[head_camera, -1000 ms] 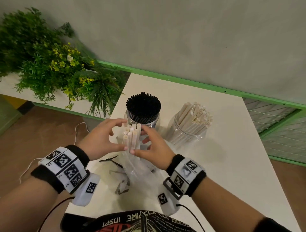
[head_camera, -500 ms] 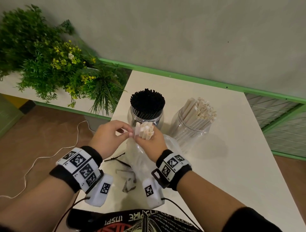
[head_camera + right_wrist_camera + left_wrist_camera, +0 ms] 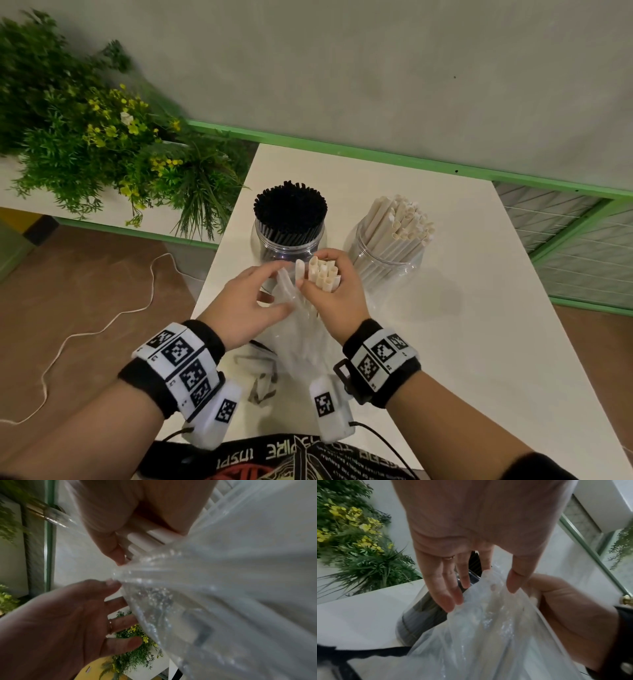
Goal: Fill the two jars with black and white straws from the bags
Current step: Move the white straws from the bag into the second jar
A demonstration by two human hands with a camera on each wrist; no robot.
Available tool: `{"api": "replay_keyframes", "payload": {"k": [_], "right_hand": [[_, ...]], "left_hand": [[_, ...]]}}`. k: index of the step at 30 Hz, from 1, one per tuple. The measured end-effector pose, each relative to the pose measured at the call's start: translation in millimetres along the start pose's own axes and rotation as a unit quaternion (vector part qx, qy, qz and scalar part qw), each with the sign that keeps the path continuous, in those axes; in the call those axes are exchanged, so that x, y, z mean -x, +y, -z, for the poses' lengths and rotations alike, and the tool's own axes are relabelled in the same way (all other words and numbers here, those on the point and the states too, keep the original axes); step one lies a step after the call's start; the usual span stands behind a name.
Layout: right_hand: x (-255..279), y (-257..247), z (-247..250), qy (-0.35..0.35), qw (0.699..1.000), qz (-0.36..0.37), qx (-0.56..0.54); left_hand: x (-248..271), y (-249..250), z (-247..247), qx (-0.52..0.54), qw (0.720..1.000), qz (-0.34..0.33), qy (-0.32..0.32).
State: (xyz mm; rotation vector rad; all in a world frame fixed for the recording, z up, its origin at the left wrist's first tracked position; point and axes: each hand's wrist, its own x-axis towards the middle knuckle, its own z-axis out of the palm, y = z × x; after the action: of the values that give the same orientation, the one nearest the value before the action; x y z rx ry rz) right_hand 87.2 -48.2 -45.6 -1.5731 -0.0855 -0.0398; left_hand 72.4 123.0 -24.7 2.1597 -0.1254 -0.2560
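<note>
My right hand (image 3: pixel 315 270) grips a bunch of white straws (image 3: pixel 323 275) upright, their lower ends still inside a clear plastic bag (image 3: pixel 301 335). My left hand (image 3: pixel 279 287) is beside it, with thumb and forefinger pinching the bag's mouth and the other fingers straight. Behind the hands stand two clear jars. The left jar (image 3: pixel 290 240) is packed with black straws and the right jar (image 3: pixel 387 260) holds leaning white straws. In the left wrist view the bag (image 3: pixel 479 635) hangs below my left hand (image 3: pixel 481 582). In the right wrist view the white straws (image 3: pixel 154 535) show in my right hand (image 3: pixel 118 553).
An emptied, crumpled bag (image 3: pixel 260 377) lies on the white table (image 3: pixel 462 308) near its front edge. A planter of green foliage with yellow flowers (image 3: pixel 102 144) borders the table's left side. A green-framed wall runs along the back. A white cable (image 3: pixel 102 329) trails on the floor.
My right hand has taken the whole bunch of white straws and raised it slightly to the right. My left hand has left the straws and dropped to the bag's mouth.
</note>
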Motion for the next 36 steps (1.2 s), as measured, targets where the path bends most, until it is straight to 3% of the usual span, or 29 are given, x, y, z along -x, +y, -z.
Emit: {"api": "replay_keyframes", "payload": {"k": [9, 13, 16, 18, 21, 23, 26, 28, 31, 36], "right_hand": [[-5.3, -12.0, 4.5, -0.067, 0.994, 0.065, 0.055], [-4.4, -12.3, 6.7, -0.081, 0.99, 0.086, 0.076], [-11.6, -23.0, 24.2, -0.073, 0.988, 0.104, 0.092], [-17.9, -37.4, 42.7, -0.051, 0.991, 0.095, 0.079], [-28.5, -71.0, 78.5, 0.012, 0.994, 0.11, 0.025], [-39.3, -94.2, 105.8, 0.045, 0.992, 0.116, -0.038], [-57.4, -120.4, 137.1, 0.078, 0.985, 0.131, -0.085], [-67.7, -131.4, 146.7, 0.092, 0.982, 0.141, -0.09], [-82.0, -142.5, 153.6, 0.104, 0.979, 0.15, -0.086], [-100.2, -151.6, 157.0, 0.146, 0.973, 0.165, -0.06]], "left_hand": [[1.2, 20.9, -16.3, 0.015, 0.999, -0.024, 0.047], [-5.5, 19.9, -22.7, -0.027, 0.995, -0.036, 0.087], [-9.8, 15.6, -21.2, -0.039, 0.992, -0.01, 0.12], [-8.5, 15.0, -16.3, -0.068, 0.993, 0.023, 0.099], [2.1, 21.3, -2.7, -0.021, 0.996, 0.087, 0.007], [9.5, 30.6, 7.8, 0.0, 0.995, 0.101, 0.02], [6.4, 54.6, 8.1, -0.091, 0.985, 0.026, 0.143], [-7.4, 77.5, -7.5, -0.108, 0.979, -0.054, 0.166], [-40.3, 103.1, -45.2, -0.147, 0.98, -0.099, 0.086], [-88.2, 105.6, -87.5, -0.304, 0.951, -0.049, -0.013]]}}
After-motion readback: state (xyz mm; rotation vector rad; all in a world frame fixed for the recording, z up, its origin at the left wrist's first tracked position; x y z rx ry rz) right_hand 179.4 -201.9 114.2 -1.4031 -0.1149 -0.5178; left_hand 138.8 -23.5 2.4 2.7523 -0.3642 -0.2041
